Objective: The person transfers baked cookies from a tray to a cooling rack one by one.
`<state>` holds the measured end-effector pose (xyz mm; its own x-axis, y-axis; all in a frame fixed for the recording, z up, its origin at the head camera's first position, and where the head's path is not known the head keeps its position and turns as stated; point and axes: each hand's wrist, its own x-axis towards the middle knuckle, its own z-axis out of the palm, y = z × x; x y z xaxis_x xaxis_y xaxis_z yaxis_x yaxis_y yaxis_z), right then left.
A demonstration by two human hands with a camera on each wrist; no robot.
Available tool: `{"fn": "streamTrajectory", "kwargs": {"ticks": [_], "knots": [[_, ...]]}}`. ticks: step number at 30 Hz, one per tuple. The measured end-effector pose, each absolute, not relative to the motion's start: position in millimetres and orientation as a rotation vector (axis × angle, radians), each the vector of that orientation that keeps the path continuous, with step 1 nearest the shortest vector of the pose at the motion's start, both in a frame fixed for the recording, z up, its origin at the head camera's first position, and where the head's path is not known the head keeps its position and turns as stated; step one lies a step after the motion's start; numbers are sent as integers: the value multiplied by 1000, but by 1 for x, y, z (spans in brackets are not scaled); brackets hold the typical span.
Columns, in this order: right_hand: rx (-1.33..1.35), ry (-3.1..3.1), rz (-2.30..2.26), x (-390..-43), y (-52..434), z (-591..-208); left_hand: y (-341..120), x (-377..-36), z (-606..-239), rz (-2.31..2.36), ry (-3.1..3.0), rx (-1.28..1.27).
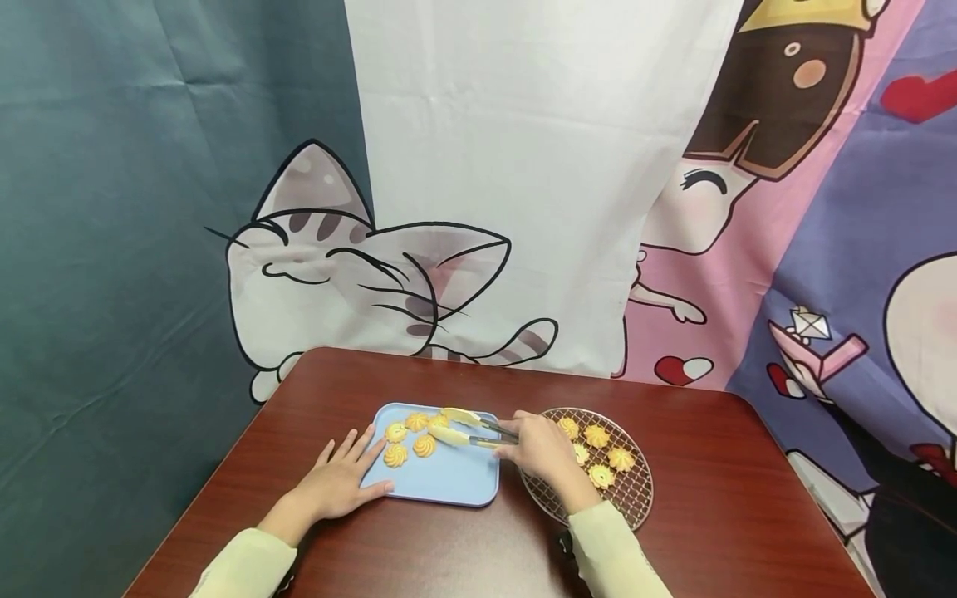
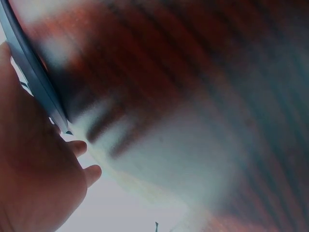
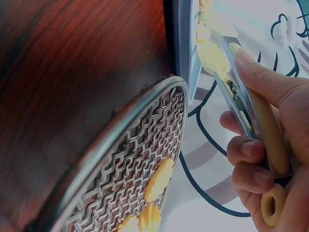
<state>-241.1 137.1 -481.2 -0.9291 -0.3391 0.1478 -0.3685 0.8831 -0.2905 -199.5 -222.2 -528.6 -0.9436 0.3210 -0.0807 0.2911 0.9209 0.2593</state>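
My left hand point(image 1: 342, 475) lies flat on the dark wooden table point(image 1: 718, 515), fingers straight and touching the left edge of a light blue tray point(image 1: 458, 479). Several piped yellow cookies point(image 1: 424, 445) sit at the tray's far end. My right hand point(image 1: 537, 449) grips a pair of yellow-tipped metal tongs point(image 1: 465, 427), whose tips reach over the tray beside the cookies; whether they hold one I cannot tell. In the right wrist view my fingers point(image 3: 250, 151) curl round the tongs point(image 3: 252, 107). The left wrist view is blurred and shows my palm point(image 2: 34, 183) against the tray edge point(image 2: 34, 72).
A round wire cooling rack point(image 1: 636, 505) with several more cookies point(image 1: 620, 458) lies right of the tray, partly under my right wrist; its rim point(image 3: 126, 126) nearly meets the tray edge point(image 3: 181, 48). Cartoon-printed cloth point(image 1: 523, 166) hangs behind the table.
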Motion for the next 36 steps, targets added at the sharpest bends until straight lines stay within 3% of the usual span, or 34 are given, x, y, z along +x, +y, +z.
{"fn": "streamTrajectory", "kwargs": {"ticks": [36], "knots": [[474,-2837,575,-204,186,-465,-222,-198,-527,391,2974,490]]}}
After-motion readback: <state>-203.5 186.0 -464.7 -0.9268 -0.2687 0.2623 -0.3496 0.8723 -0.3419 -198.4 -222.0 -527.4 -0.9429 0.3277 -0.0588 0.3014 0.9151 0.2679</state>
